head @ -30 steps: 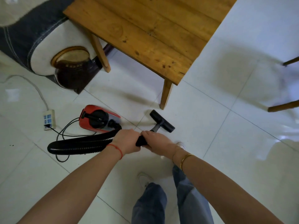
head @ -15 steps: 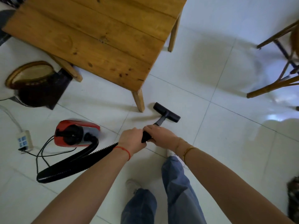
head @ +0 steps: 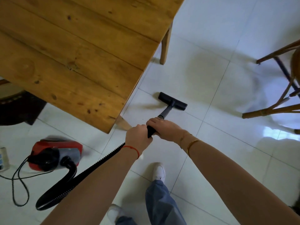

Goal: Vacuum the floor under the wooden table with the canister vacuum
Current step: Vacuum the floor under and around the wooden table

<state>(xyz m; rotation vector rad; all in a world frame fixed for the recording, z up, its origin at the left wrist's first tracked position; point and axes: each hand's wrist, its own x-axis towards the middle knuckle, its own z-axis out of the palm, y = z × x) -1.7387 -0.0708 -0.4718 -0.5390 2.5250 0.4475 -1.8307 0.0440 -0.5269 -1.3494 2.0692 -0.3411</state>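
Note:
The wooden table [head: 78, 51] fills the upper left, its near corner leg [head: 122, 123] just left of my hands. My left hand [head: 138, 137] and my right hand [head: 164, 129] both grip the black vacuum wand [head: 165, 112], left behind right. The wand ends in a flat black floor nozzle [head: 172, 101] resting on the white tiles to the right of the table's edge, outside the table. The red and grey canister vacuum [head: 55, 154] sits on the floor at lower left, its ribbed black hose [head: 68, 187] running under my left forearm.
A power strip [head: 3, 159] and black cord [head: 19, 181] lie left of the canister. A dark round stool [head: 16, 108] stands under the table's left side. A bamboo chair [head: 282, 95] stands at right. My feet in white shoes [head: 159, 171] are below the hands.
I have stepped right around the table corner. The nozzle has moved from beside the near leg out onto the tiles to the right, and the canister has trailed closer.

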